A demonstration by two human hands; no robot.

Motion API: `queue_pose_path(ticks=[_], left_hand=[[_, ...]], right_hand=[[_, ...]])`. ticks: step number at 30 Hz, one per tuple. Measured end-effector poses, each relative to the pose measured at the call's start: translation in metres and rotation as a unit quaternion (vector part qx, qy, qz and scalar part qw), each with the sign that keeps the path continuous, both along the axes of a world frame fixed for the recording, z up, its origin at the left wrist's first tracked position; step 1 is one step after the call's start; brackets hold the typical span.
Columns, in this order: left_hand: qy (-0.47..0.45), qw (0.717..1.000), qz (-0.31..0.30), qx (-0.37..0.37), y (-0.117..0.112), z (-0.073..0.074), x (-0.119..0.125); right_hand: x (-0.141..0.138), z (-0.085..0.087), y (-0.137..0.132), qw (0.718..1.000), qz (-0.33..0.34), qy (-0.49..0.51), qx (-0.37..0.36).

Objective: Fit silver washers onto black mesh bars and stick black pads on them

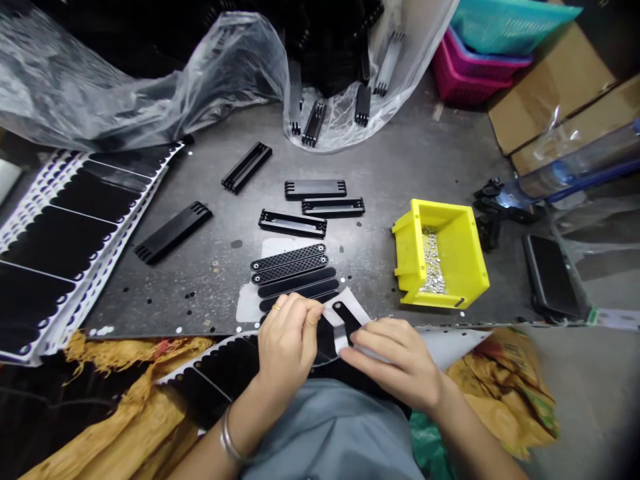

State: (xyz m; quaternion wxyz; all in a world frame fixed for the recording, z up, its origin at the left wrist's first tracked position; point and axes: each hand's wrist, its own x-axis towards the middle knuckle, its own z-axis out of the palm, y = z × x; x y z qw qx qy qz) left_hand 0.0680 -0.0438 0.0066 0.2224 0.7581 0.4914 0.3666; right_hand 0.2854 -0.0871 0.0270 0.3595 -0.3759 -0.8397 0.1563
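At the near edge of the desk (400,147), our left hand (287,340) and right hand (393,363) pinch white backing paper (357,310) to steady a black strip (345,317).

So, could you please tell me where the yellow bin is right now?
In the head view, the yellow bin sits on the grey bench, right of the black plastic bars and beyond the right hand.

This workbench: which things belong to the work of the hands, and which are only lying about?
Part of the work:
left hand
right hand
black sticker strip
black plastic bars

Just lying about:
yellow bin
plastic bag
pink basket
cardboard
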Motion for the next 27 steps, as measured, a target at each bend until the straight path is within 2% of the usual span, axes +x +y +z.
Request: queue_pose_path(ticks=[1,3,4,5,6,8,10,13,15,18,22,27], left_hand=[[0.005,0.999,0.004,0.040,0.000,-0.005,0.001],[0.025,0.993,-0.004,0.112,-0.001,-0.014,0.003],[0.039,0.989,-0.011,0.140,-0.002,-0.017,0.004],[0.052,0.985,-0.016,0.161,-0.003,-0.018,0.004],[0.062,0.983,-0.019,0.172,-0.003,-0.017,0.003],[0.059,0.986,-0.005,0.158,0.000,-0.011,-0.007],[0.045,0.992,0.055,0.107,0.008,-0.003,-0.027],[0.051,0.984,0.170,0.010,0.029,0.003,-0.066],[0.052,0.980,0.180,-0.065,0.040,0.000,-0.086],[0.010,0.977,0.153,-0.147,0.047,-0.008,-0.096],[-0.040,0.971,0.150,-0.184,0.046,-0.010,-0.089],[-0.041,0.967,0.155,-0.200,0.049,-0.010,-0.088]], right_hand=[[0.006,0.005,-0.001,0.995,-0.016,0.078,-0.054],[0.013,0.016,0.002,0.950,-0.079,0.254,-0.163],[0.013,0.021,0.007,0.924,-0.115,0.309,-0.192],[0.009,0.024,0.014,0.914,-0.148,0.322,-0.199],[0.003,0.026,0.024,0.921,-0.175,0.293,-0.190],[-0.016,0.023,0.048,0.958,-0.191,0.163,-0.137],[-0.040,0.014,0.074,0.987,-0.131,0.046,-0.080],[-0.072,0.001,0.107,0.998,-0.004,-0.035,-0.045],[-0.085,-0.006,0.120,0.996,0.050,-0.065,-0.044],[-0.092,-0.010,0.127,0.991,0.087,-0.083,-0.060],[-0.090,-0.011,0.127,0.989,0.090,-0.085,-0.086],[-0.091,-0.013,0.127,0.989,0.085,-0.072,-0.096]])
